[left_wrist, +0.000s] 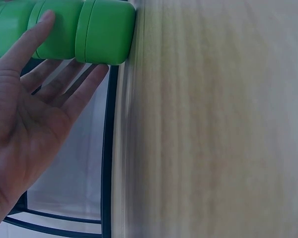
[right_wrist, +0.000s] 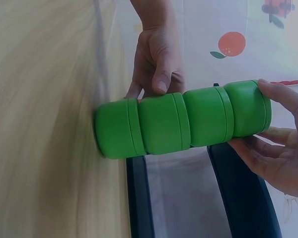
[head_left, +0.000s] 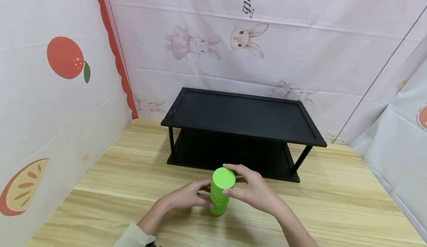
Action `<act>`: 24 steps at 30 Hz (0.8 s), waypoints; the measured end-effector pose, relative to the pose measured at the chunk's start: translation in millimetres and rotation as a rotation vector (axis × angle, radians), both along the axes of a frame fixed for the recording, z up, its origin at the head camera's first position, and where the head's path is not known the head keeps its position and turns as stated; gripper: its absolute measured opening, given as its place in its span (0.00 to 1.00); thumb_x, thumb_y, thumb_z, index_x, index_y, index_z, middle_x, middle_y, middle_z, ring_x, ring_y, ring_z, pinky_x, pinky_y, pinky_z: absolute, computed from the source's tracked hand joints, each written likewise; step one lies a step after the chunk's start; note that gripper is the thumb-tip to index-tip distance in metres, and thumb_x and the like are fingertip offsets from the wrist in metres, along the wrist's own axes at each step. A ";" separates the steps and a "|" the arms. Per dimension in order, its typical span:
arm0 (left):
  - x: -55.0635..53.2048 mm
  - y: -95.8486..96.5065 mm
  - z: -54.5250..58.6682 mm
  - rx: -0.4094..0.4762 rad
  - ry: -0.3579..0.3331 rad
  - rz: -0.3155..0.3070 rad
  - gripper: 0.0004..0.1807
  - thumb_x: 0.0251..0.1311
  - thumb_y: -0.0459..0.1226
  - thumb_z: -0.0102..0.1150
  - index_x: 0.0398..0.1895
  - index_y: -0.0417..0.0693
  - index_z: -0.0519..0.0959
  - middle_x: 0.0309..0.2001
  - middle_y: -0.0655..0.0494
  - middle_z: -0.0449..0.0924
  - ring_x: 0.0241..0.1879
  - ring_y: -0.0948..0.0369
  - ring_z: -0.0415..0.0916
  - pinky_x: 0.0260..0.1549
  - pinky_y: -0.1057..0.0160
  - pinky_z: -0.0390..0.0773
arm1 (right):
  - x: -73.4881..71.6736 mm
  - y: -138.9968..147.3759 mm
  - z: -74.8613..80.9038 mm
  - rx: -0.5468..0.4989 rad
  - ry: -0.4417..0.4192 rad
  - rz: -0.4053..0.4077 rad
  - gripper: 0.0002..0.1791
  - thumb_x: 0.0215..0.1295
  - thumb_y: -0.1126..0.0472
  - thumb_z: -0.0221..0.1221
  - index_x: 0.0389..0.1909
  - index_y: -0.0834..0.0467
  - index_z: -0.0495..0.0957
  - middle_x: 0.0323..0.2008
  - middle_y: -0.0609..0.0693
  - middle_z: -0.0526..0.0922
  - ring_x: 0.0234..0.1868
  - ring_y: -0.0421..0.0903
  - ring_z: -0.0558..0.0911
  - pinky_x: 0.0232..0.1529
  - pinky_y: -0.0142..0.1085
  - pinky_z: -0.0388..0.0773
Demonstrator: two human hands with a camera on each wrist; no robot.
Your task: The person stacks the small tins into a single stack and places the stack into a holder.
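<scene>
A stack of several green round lidded jars (head_left: 218,197) stands upright on the wooden table in the head view. The top jar (right_wrist: 246,110) is between the thumb and fingers of my right hand (head_left: 255,190), which grips it near its lid. Lower down, on the left side of the stack, my left hand (head_left: 186,196) holds the jars, its thumb on one side and its fingers on the other. In the left wrist view, the left hand's thumb (left_wrist: 39,32) lies against a middle jar, and a fingertip touches the bottom jar (left_wrist: 107,30).
A black two-tier shelf (head_left: 240,113) stands behind the stack, its lower board (head_left: 230,152) close to the hands. The light wooden table (head_left: 340,202) runs to printed curtains at the left (head_left: 50,109), back and right.
</scene>
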State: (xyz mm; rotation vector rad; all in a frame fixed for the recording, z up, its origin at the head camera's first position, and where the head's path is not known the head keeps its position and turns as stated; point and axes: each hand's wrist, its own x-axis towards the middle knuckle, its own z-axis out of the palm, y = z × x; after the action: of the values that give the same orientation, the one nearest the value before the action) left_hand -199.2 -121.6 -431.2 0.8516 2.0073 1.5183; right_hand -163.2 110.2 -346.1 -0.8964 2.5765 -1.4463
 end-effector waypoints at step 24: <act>0.0 0.1 -1.0 0.003 0.018 0.007 0.27 0.52 0.33 0.66 0.56 0.47 0.70 0.52 0.57 0.72 0.54 0.58 0.68 0.49 0.66 0.72 | -2.3 2.4 -9.4 -0.017 -0.016 0.034 0.36 0.52 0.57 0.68 0.62 0.56 0.65 0.53 0.47 0.73 0.48 0.45 0.75 0.50 0.41 0.74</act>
State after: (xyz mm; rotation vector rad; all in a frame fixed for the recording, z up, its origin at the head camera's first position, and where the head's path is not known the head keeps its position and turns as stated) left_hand -199.2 -121.5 -432.2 0.8625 2.0236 1.5229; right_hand -165.5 112.6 -355.5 -0.9221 2.5292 -1.4625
